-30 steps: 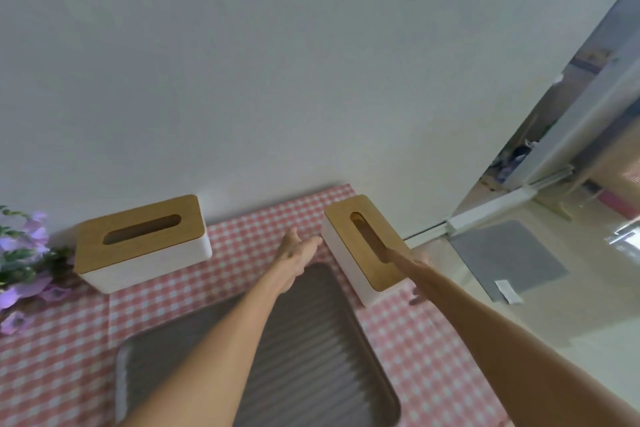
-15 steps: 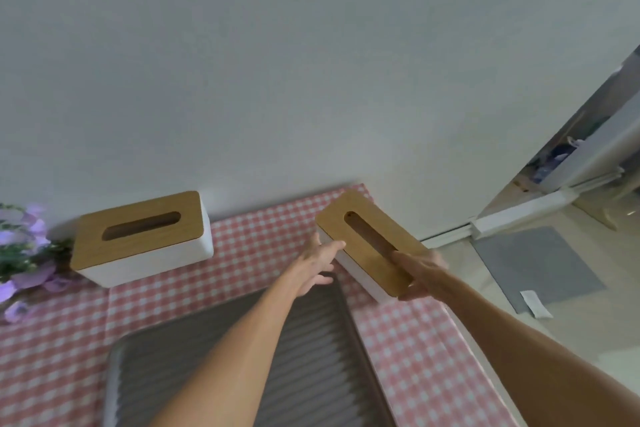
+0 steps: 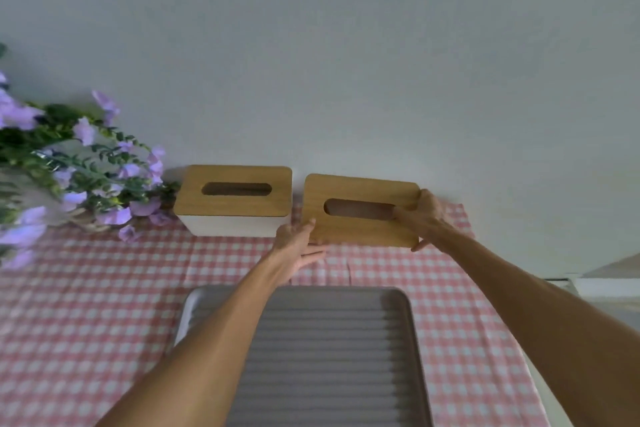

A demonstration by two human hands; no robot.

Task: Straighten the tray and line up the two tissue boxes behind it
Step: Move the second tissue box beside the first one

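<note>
Two white tissue boxes with wooden slotted lids stand against the wall. The left tissue box point(image 3: 232, 199) rests on the pink checked cloth. The right tissue box point(image 3: 360, 210) is held between both my hands, its long side nearly parallel to the wall, close beside the left one with a narrow gap. My left hand point(image 3: 298, 246) grips its near left corner. My right hand point(image 3: 424, 218) holds its right end, a finger lying on the lid by the slot. The grey ribbed tray point(image 3: 346, 350) lies in front, squarely under my arms; my left forearm hides part of it.
A bunch of purple flowers point(image 3: 79, 177) with green leaves spreads at the left, close to the left box. The pink checked cloth point(image 3: 104, 305) covers the table. The table's right edge and the floor point(image 3: 609, 288) show at far right.
The right tissue box has been turned from lying angled away from the wall to lying along it, and brought next to the left box. Both hands now grip it. The view has swung left.
</note>
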